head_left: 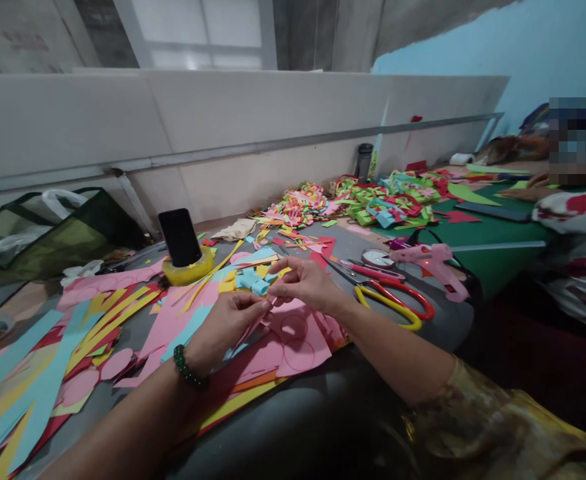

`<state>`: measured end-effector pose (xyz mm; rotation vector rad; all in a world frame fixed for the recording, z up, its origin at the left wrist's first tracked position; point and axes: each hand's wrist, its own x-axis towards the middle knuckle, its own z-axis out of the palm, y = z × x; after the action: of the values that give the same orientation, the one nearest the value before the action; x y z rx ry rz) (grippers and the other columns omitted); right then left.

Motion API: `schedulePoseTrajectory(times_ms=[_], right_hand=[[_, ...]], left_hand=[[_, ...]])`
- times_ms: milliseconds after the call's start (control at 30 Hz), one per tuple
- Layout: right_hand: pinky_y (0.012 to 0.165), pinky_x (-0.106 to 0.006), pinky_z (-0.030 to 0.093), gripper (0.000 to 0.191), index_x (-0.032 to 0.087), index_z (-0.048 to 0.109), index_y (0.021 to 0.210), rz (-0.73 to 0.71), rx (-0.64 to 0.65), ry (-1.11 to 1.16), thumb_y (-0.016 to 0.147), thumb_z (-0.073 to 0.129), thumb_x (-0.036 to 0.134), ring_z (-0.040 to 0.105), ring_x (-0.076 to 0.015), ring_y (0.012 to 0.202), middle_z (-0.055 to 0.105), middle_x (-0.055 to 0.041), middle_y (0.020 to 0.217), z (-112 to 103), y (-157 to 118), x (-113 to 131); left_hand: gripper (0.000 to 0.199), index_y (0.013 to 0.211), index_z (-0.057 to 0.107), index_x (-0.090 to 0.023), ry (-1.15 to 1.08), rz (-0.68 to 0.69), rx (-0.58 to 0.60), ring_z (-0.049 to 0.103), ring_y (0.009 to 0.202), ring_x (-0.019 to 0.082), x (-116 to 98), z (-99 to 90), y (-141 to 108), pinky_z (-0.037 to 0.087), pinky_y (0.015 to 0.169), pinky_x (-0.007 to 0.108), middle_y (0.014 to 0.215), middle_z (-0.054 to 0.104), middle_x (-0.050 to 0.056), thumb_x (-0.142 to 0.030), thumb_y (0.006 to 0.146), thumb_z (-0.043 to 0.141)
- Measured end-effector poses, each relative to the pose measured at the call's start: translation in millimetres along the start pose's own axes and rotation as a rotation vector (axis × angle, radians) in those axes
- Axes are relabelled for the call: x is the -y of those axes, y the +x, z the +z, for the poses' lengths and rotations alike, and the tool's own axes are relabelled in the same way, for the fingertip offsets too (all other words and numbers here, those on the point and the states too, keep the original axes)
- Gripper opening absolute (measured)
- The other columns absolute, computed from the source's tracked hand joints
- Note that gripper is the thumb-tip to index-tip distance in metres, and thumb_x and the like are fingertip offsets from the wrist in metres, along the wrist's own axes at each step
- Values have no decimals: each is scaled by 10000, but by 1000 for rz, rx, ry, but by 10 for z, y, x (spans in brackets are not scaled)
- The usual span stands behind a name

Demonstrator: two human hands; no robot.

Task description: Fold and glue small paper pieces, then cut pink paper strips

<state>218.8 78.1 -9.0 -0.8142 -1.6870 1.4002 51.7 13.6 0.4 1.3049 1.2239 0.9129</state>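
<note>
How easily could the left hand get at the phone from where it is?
Probably yes, fairly easily: only low-lying coloured paper seems to lie between the left hand and the phone, propped up by a yellow roll. The fingers seem busy pinching something small, though.

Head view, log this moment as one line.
left hand: pinching pink paper strip; right hand: close beside left; blue paper piece: just beyond hands; pink glue gun: right of hands
</note>
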Motion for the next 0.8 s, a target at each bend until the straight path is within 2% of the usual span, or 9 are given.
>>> schedulePoseTrajectory(times_ms=[133, 267, 400, 567, 800], right_hand=[[491, -191, 476, 343, 157, 556, 919, 13, -42, -5, 671, 754, 286, 650, -113, 508, 686, 8, 591, -20, -1, 20], [510, -216, 499, 368, 159, 556, 894, -25, -47, 25, 657, 769, 343, 665, -135, 528, 677, 12, 586, -25, 4, 11], [498, -210, 491, 359, 169, 552, 913, -8, -51, 30, 713, 714, 420, 666, -131, 534, 670, 10, 598, -19, 5, 11], [543, -226, 493, 422, 166, 547, 982, -43, 38, -4, 643, 771, 276, 654, -125, 568, 667, 20, 637, -4, -7, 5], [528, -236, 484, 366, 168, 521, 895, -74, -1, 38, 619, 755, 222, 610, -113, 498, 641, 42, 575, 1, 0, -19]], left_hand=[[375, 744, 678, -141, -28, -30, -18, 624, 589, 138, 5, 0, -11, 464, 551, 237, 697, 698, 33, -492, 621, 730], [381, 734, 677, -128, -74, -26, -23, 625, 596, 141, 8, -5, -17, 490, 571, 252, 688, 696, 46, -479, 604, 751], [367, 718, 674, -131, -115, -24, -19, 630, 599, 140, 20, -15, -10, 479, 563, 244, 702, 702, 50, -466, 594, 762], [330, 710, 688, -142, -102, 15, -12, 610, 590, 125, 37, -2, 2, 465, 584, 232, 643, 675, 17, -453, 617, 750], [293, 619, 662, -149, -65, -4, 10, 488, 461, 69, 17, -13, -6, 410, 502, 212, 559, 625, -20, -427, 626, 756]])
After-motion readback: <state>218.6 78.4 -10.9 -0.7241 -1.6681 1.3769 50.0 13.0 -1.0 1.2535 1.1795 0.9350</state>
